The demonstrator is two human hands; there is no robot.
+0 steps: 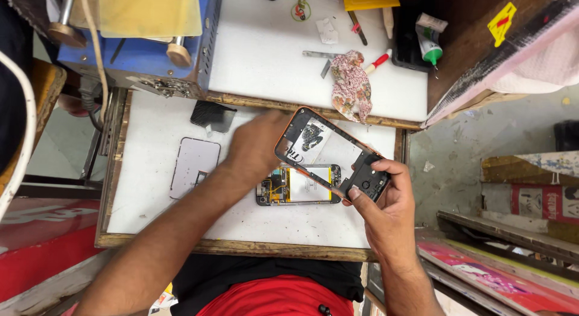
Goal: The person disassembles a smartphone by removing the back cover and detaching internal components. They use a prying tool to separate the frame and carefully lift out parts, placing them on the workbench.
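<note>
While the white-topped, wood-edged bench (pixel 157 189) fills the middle of the view, a second white shelf sits just behind it, carrying a crumpled floral cloth (pixel 351 85), a red-handled tool (pixel 377 62) and a small green-capped tube (pixel 429 47). A blue metal machine (pixel 145 47) stands at the far left corner. To the right, grey concrete floor (pixel 458 147) shows, with stacked printed boards (pixel 512 280) lying beside it. On the bench lie a pale rounded-rectangle back panel (pixel 194 166) and a small dark mesh square (pixel 213 115), well apart from the hands.

Now the hands: the right hand (pixel 386 213) pinches the lower, dark camera end of an orange-rimmed phone back frame (pixel 332 153), thumb on top, fingers curled underneath, holding it tilted above the bench. The left hand (pixel 259 148) is blurred, reaching over to the frame's far edge; I cannot tell whether its fingers grip the frame. Directly below the frame, an opened phone body with bare circuit board and white battery (pixel 298 184) lies flat on the bench.
</note>
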